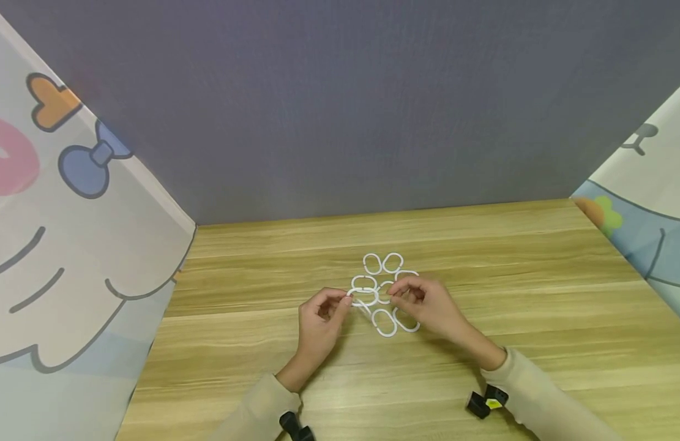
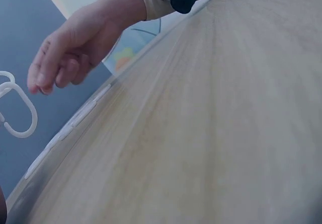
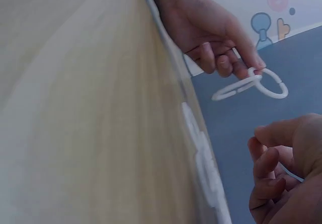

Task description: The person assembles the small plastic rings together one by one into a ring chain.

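My left hand (image 1: 317, 321) pinches a white oval plastic curtain ring (image 1: 377, 296) between thumb and fingertips, above the table. A second white ring (image 3: 224, 94) hangs linked through the held one, as the right wrist view shows. Just to the right, my right hand (image 1: 430, 306) hovers with its fingers loosely bent. Nothing shows between its fingertips in either wrist view, and they appear apart from the linked pair. Below and around both hands lie several loose white rings (image 1: 384, 323), each with a small gap. My right hand partly covers some of them.
The wood-grain table (image 1: 235, 349) ends at a grey upright panel (image 1: 340, 122) at the back. Cartoon-printed panels (image 1: 136, 245) stand on the left and right sides. A black wrist device (image 1: 485, 402) sits on each sleeve.
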